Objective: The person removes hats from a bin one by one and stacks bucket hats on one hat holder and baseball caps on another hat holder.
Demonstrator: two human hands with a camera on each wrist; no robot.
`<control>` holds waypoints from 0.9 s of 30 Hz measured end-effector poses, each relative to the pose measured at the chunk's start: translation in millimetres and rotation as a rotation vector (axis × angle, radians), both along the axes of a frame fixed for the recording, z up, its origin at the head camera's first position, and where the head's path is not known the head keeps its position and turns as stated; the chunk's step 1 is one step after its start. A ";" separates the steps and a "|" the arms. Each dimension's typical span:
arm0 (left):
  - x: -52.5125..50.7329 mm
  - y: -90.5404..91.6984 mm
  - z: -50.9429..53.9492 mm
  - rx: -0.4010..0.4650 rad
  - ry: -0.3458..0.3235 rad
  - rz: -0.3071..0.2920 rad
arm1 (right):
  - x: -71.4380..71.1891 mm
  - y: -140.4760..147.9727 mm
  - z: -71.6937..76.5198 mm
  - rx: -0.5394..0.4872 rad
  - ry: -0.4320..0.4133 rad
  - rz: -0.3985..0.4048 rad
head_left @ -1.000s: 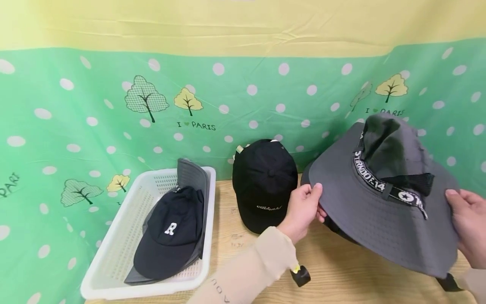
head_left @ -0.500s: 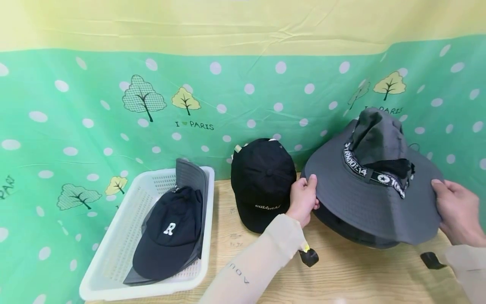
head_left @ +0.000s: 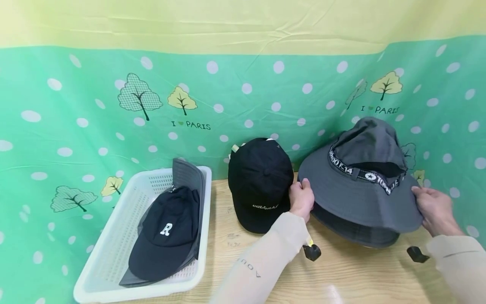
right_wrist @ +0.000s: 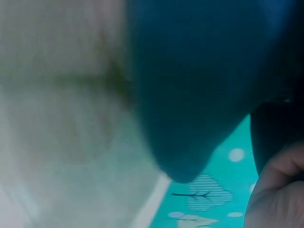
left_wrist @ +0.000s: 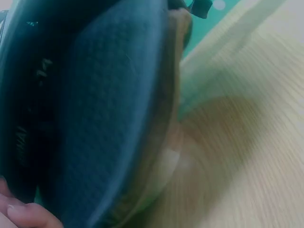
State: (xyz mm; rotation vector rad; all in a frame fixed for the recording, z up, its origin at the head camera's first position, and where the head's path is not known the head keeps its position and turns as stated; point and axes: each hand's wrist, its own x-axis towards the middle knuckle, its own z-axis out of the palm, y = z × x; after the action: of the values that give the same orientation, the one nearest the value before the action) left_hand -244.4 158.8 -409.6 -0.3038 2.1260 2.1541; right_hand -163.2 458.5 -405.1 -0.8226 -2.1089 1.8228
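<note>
A grey wide-brimmed hat (head_left: 368,204), its crown ringed by a black band with white lettering, is held between both hands. My left hand (head_left: 301,199) pinches the left edge of the brim, thumb on top. At the right edge, my right hand (head_left: 436,209) grips the brim the same way. Below it a second dark grey brimmed hat (head_left: 353,232) shows only its front brim; the rest is covered. Right beside the left hand sits a black cap (head_left: 262,173) with small light lettering. In the left wrist view, the lower hat's brim (left_wrist: 114,104) lies under the lettered band.
On the left stands a white perforated basket (head_left: 110,249) holding a dark cap (head_left: 167,236) with a white R and a grey brimmed piece (head_left: 193,177) along its side. A green dotted cloth (head_left: 243,93) hangs behind the wooden table (head_left: 228,270).
Both hands have brought the grey hat leftward and lower, over the second brimmed hat. The right hand moved furthest. The black cap and the basket keep their places.
</note>
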 end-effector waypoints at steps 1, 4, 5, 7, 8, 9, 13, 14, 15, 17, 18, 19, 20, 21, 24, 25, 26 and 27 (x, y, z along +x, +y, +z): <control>-0.5 0.1 -2.8 -0.039 0.024 0.006 | -0.3 -0.3 -4.1 0.027 -0.027 0.002; -2.4 0.7 -12.1 -0.186 0.104 0.017 | -0.8 -2.4 -14.9 0.113 -0.094 0.017; -2.8 0.8 -14.7 -0.240 0.124 0.021 | -1.0 -3.3 -17.9 0.141 -0.119 0.020; -3.4 1.3 -19.4 -0.329 0.149 0.029 | -1.6 -5.0 -22.9 0.199 -0.165 0.030; -3.3 1.7 -21.5 -0.375 0.155 0.032 | -2.0 -5.8 -25.2 0.222 -0.180 0.039; -3.4 2.3 -23.6 -0.416 0.157 0.036 | -2.2 -6.7 -27.4 0.247 -0.196 0.048; -2.2 4.3 -29.9 -0.534 0.144 0.051 | -2.1 -8.8 -35.7 0.319 -0.228 0.084; -2.2 5.0 -31.7 -0.556 0.134 0.049 | -1.7 -9.0 -37.9 0.333 -0.234 0.092; -2.0 5.3 -33.0 -0.572 0.121 0.046 | -1.2 -9.1 -39.8 0.348 -0.249 0.092; -1.3 6.3 -35.6 -0.598 0.093 0.036 | -0.2 -9.2 -43.5 0.374 -0.269 0.093; -1.1 6.8 -37.0 -0.605 0.083 0.033 | 0.4 -9.0 -45.0 0.385 -0.278 0.095; -0.8 7.3 -38.3 -0.607 0.073 0.031 | 0.8 -8.8 -46.1 0.395 -0.281 0.092; -0.5 7.8 -39.8 -0.607 0.066 0.031 | 1.1 -8.7 -46.9 0.410 -0.280 0.090; 0.1 8.4 -41.2 -0.608 0.059 0.029 | 1.3 -8.4 -47.3 0.419 -0.277 0.084; 1.8 10.4 -46.5 -0.601 0.034 0.025 | 1.3 -7.6 -47.8 0.436 -0.275 0.079; 2.4 10.9 -48.2 -0.596 0.029 0.026 | 1.0 -7.6 -47.8 0.435 -0.278 0.083; 3.0 11.2 -49.9 -0.592 0.024 0.027 | 0.7 -7.7 -47.7 0.429 -0.284 0.087; 3.8 11.4 -51.0 -0.581 0.020 0.027 | 0.5 -7.7 -47.7 0.421 -0.290 0.092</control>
State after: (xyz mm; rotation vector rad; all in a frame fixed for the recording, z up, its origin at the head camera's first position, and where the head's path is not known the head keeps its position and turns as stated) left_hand -240.6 170.2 -460.7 -0.3515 2.7301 1.5023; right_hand -162.7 450.9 -452.8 -0.9300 -2.6215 1.2780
